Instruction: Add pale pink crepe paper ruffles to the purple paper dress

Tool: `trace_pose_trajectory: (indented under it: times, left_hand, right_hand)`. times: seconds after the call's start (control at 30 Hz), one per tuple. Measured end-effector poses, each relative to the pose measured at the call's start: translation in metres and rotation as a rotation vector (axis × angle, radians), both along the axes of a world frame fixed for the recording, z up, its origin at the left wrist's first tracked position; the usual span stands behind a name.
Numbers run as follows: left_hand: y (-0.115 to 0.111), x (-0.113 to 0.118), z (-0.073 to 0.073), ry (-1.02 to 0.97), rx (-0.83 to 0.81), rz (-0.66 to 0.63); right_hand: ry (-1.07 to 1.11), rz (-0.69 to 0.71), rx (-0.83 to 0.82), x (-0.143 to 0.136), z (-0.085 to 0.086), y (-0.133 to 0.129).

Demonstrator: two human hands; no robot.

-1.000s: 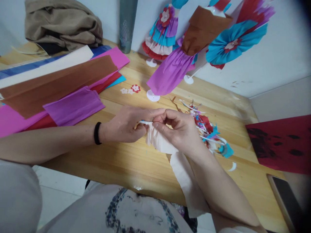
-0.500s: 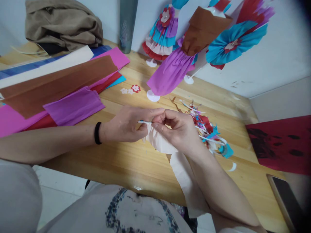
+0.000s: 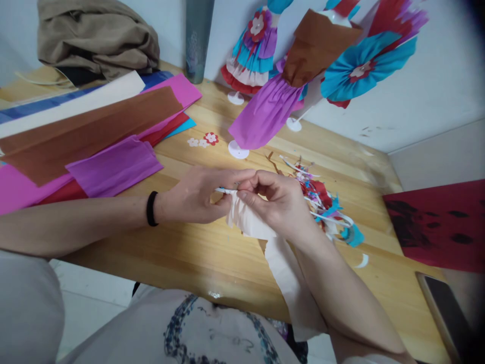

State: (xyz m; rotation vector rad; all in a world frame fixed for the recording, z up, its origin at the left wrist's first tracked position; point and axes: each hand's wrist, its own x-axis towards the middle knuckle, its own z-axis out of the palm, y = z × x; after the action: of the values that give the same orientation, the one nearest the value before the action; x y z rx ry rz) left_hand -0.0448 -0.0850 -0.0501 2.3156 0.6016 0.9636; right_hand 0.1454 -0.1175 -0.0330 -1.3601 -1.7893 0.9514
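Observation:
Both hands meet over the middle of the wooden table. My left hand (image 3: pixel 199 194), a black band on its wrist, is closed around the gathered top edge of a pale crepe paper strip (image 3: pixel 248 220). My right hand (image 3: pixel 278 199) pinches the same edge between thumb and fingers, its fingertips touching those of my left hand. Small pleats fan out below the fingers. From there the strip passes under my right forearm and hangs over the table's front edge. A thin whitish end pokes out between my left thumb and forefinger.
Folded crepe sheets (image 3: pixel 94 126) lie at the left, near paper flowers (image 3: pixel 211 138). Paper dresses on stands (image 3: pixel 261 108) and a dark bottle (image 3: pixel 199 40) are at the back. Colourful scraps (image 3: pixel 326 202) lie right of my hands; a phone (image 3: pixel 447 308) is at the right edge.
The thumb of my left hand has shifted slightly, and the pleats below it are a little more spread. My right hand has hardly moved.

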Motion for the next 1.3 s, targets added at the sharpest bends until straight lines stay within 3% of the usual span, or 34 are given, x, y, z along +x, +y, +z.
trace_pose_trajectory:
  times: [0.5, 0.83, 1.03, 1.3]
  left_hand:
    - [0.006, 0.002, -0.002, -0.018, -0.035, -0.05]
    - [0.013, 0.005, -0.018, -0.077, 0.095, -0.009]
    - [0.02, 0.004, -0.019, -0.059, 0.3, 0.013]
    - [0.021, 0.001, -0.017, -0.082, 0.218, -0.007]
  right_hand:
    - [-0.037, -0.027, 0.008, 0.003, -0.002, 0.002]
    - [-0.174, 0.005, -0.026, 0.008, -0.004, 0.004]
    - [-0.147, -0.03, -0.037, 0.01, -0.007, 0.007]
    - [-0.105, -0.013, -0.075, 0.01, -0.008, 0.008]
